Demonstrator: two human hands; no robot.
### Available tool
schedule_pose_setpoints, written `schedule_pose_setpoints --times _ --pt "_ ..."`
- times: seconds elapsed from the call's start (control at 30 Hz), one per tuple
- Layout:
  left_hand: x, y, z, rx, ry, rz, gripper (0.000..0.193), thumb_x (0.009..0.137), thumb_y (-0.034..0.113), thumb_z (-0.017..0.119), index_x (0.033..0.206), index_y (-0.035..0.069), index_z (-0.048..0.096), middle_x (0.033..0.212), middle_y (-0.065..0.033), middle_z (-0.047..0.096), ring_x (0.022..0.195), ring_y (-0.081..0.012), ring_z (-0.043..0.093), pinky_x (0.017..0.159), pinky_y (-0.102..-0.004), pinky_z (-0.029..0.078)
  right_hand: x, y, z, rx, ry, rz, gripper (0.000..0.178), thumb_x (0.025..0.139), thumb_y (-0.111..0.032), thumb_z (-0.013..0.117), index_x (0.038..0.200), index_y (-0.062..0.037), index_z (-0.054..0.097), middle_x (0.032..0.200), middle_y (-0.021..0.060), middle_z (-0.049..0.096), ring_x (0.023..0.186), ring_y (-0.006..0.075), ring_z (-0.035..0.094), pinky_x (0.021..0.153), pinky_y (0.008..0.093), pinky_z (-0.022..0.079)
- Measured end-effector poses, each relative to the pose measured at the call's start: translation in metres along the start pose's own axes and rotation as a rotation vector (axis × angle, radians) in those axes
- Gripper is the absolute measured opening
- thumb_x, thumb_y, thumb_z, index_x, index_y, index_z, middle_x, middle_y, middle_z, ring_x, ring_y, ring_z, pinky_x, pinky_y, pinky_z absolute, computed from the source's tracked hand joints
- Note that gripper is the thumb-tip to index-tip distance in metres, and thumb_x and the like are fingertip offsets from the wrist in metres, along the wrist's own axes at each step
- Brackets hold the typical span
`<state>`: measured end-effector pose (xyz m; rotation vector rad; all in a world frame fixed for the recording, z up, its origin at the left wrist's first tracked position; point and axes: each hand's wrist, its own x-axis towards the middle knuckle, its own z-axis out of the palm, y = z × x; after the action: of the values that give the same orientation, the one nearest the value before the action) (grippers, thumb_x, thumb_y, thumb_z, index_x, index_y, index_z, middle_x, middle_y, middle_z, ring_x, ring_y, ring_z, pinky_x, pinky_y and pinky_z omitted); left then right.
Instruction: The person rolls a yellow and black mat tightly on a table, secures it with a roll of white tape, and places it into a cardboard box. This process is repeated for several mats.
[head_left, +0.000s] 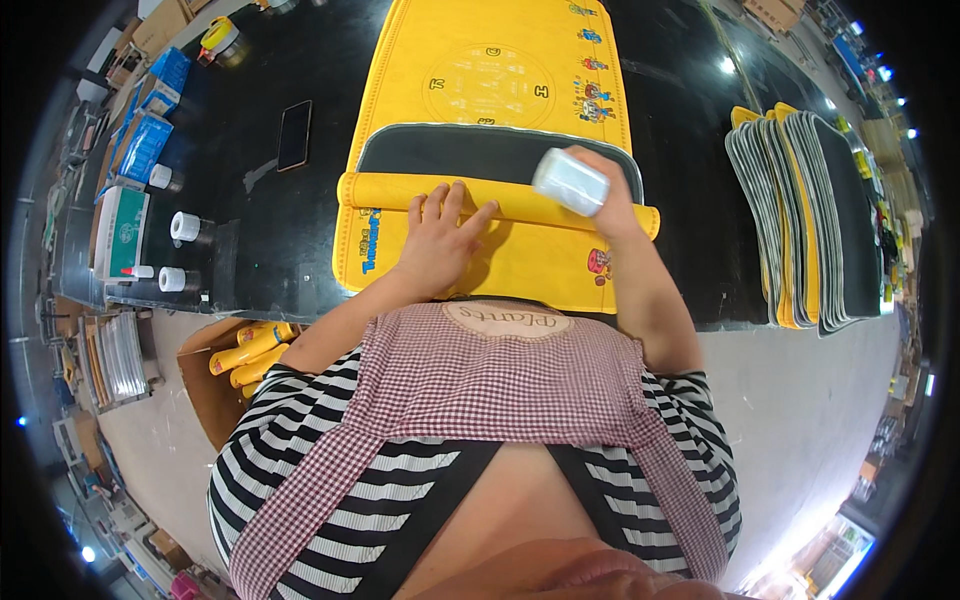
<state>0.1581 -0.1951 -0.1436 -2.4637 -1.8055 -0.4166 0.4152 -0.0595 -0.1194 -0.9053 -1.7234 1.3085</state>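
Note:
A yellow printed mat (400, 85) lies on the table before me. Across its near part, the folded-over yellow edge (545, 205) forms a raised band, with a dark grey panel (440, 152) showing just beyond it. My left hand (440, 238) rests on this band and the yellow surface nearer me, fingers spread. Above the band's right part, my right hand (617, 195) is closed round a whitish, translucent roll (570, 182) that looks like clear tape or film. The roll is tilted and slightly blurred. Its fingers' undersides are hidden.
To the right stands a stack of yellow and grey mats (800, 215). At left are a phone (294, 135), several white rolls (184, 226), a green-white box (122, 233) and blue packs (146, 145). A carton (200, 370) below the table's left edge holds rolled yellow mats (255, 350).

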Motion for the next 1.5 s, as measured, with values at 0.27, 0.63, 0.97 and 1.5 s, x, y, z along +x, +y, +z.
schedule_pose_setpoints --times 0.27,0.63,0.97,1.5 --pt "0.039 -0.021 -0.022 -0.273 0.137 -0.042 0.057 0.086 0.02 0.081 0.139 0.011 0.061 0.131 -0.0142 0.068 0.119 -0.0349 0.062 0.106 -0.0471 0.045 0.042 0.054 0.033 0.191 -0.106 0.315 0.013 0.096 -0.01 0.066 0.099 -0.001 0.074 0.093 0.0102 0.074 0.081 0.017 0.066 0.073 0.0313 0.053" --pt "0.119 -0.025 -0.029 -0.744 -0.014 0.21 0.007 0.089 0.01 0.078 0.095 0.009 0.075 0.116 -0.0081 0.07 0.107 -0.0307 0.065 0.093 -0.0405 0.052 0.035 0.043 0.034 -0.187 -0.122 0.009 0.032 0.091 -0.016 0.074 0.119 -0.0026 0.069 0.112 0.0153 0.072 0.101 0.0245 0.069 0.09 0.0346 0.053" --pt "0.152 -0.058 0.049 -0.473 -0.533 0.05 0.019 0.089 0.019 0.077 0.104 0.008 0.075 0.099 -0.0137 0.075 0.096 -0.0321 0.071 0.084 -0.0424 0.054 -0.047 0.016 0.07 -0.748 -0.159 -0.26 0.109 0.079 -0.038 0.081 0.161 0.0071 0.027 0.134 0.019 0.059 0.125 0.0352 0.056 0.111 0.049 0.038" --pt "0.024 -0.033 0.013 -0.056 0.088 0.047 0.081 0.082 0.026 0.081 0.152 0.008 0.045 0.153 -0.0184 0.05 0.146 -0.0374 0.044 0.122 -0.0556 0.028 0.078 0.045 0.034 -0.389 -0.151 -0.048 0.055 0.084 -0.01 0.08 0.136 -0.0077 0.063 0.112 0.0122 0.07 0.103 0.0304 0.066 0.097 0.0363 0.052"
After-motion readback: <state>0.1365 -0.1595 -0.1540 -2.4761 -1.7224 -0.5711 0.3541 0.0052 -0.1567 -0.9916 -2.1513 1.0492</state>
